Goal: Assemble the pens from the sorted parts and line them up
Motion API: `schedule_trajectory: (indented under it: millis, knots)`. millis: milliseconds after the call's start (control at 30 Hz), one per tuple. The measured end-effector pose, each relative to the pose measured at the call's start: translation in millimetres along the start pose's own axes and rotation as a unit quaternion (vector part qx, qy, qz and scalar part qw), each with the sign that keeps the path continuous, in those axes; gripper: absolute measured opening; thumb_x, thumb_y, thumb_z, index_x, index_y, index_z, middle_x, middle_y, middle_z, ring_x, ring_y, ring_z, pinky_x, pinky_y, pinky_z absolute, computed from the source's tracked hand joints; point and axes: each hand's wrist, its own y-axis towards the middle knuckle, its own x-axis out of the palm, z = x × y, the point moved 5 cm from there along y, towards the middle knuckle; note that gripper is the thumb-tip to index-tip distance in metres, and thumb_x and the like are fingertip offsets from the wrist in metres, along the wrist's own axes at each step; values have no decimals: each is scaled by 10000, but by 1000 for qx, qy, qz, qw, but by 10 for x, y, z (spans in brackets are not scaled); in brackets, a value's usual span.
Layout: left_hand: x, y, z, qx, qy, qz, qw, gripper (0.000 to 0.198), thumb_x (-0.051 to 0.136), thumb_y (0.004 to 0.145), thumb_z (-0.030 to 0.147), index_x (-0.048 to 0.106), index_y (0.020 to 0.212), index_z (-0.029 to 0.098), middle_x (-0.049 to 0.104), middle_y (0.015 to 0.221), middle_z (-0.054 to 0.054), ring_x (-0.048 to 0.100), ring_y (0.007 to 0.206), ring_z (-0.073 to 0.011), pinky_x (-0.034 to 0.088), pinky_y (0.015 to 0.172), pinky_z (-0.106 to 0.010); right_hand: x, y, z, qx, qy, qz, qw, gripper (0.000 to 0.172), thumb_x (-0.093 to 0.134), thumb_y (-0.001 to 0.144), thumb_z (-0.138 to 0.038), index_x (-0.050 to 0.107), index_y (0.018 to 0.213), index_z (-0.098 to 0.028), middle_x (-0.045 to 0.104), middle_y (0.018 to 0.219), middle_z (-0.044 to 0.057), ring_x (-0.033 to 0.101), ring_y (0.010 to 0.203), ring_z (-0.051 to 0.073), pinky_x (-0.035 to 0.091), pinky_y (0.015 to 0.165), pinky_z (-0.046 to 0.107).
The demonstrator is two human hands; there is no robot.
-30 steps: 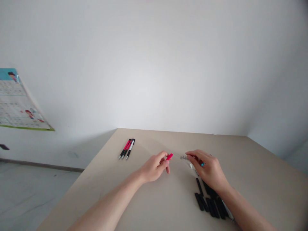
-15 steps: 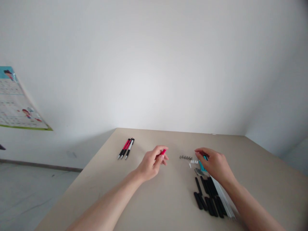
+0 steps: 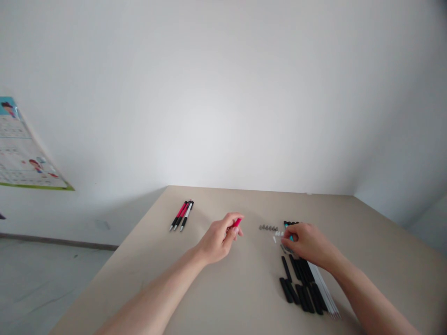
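My left hand (image 3: 217,239), over the middle of the table, is closed around a red pen barrel (image 3: 238,222); one end sticks out past the fingers. My right hand (image 3: 310,242) is low over the rows of pen parts, thumb and fingertips pinched together. Anything in that pinch is too small to make out. By its fingertips are small white pieces (image 3: 278,234) and some small grey parts (image 3: 283,248), partly covered by the hand. Turquoise barrels with black ends (image 3: 287,224) show behind it. A row of grey cone-shaped tips (image 3: 268,228) lies to its left.
Several black tubes (image 3: 303,298) lie in two rows nearer me, with thin white refills (image 3: 324,288) alongside. Three pens (image 3: 181,215), two red and one white, rest at the table's (image 3: 216,298) left. A white wall (image 3: 223,116) stands behind; a poster (image 3: 31,153) hangs left.
My right hand has come down and nearer me, from over the turquoise barrels to the small parts, uncovering the barrels' black ends. The left hand still holds the red barrel, almost unmoved.
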Motion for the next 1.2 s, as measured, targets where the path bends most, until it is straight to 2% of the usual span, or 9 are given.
schedule_trajectory:
  millis: [133,400,867,1000,1100,1200]
  knots:
    - [2,-2,1,-6,1,-4,1000,254,366,962,261,428,1190,167,651,837,-56,539,653,-109,433,630,-210,30,-8,-15,-15,0,-18,1000,169,562,743,-261,718,703,-208,651,614,18,587,598,158,333,535,225]
    - [7,0,0,-8,5,-1,1000,236,383,957,273,439,1163,172,668,829,-54,562,650,-113,435,622,-205,35,-20,-28,-25,-8,-9,1000,148,587,732,-243,712,659,-210,663,638,28,604,617,177,357,549,239]
    - [30,-2,2,-8,7,-6,1000,227,409,945,256,424,1156,174,683,820,-52,570,626,-117,442,613,-211,102,-23,-59,-36,-15,-30,999,158,575,730,-260,710,669,-206,674,661,36,619,657,193,362,575,248]
    - [18,9,44,0,-10,-3,1000,264,441,938,242,413,1193,178,708,891,-69,631,759,-142,471,729,-254,93,-33,-108,-53,-15,-25,998,175,537,734,-219,693,656,-200,667,654,33,613,641,186,352,552,238]
    - [-5,18,70,8,-32,7,999,117,438,943,231,467,1045,180,706,978,-95,644,860,-152,472,805,-279,99,-36,-118,-56,-14,-22,998,176,532,732,-207,687,650,-199,663,640,29,611,629,181,345,543,234]
    - [-11,23,85,12,-30,3,999,73,435,942,223,483,978,180,699,1006,-106,642,909,-159,471,825,-286,100,-39,-124,-59,-11,-18,998,162,552,728,-217,692,648,-202,656,627,24,609,627,180,344,551,236]
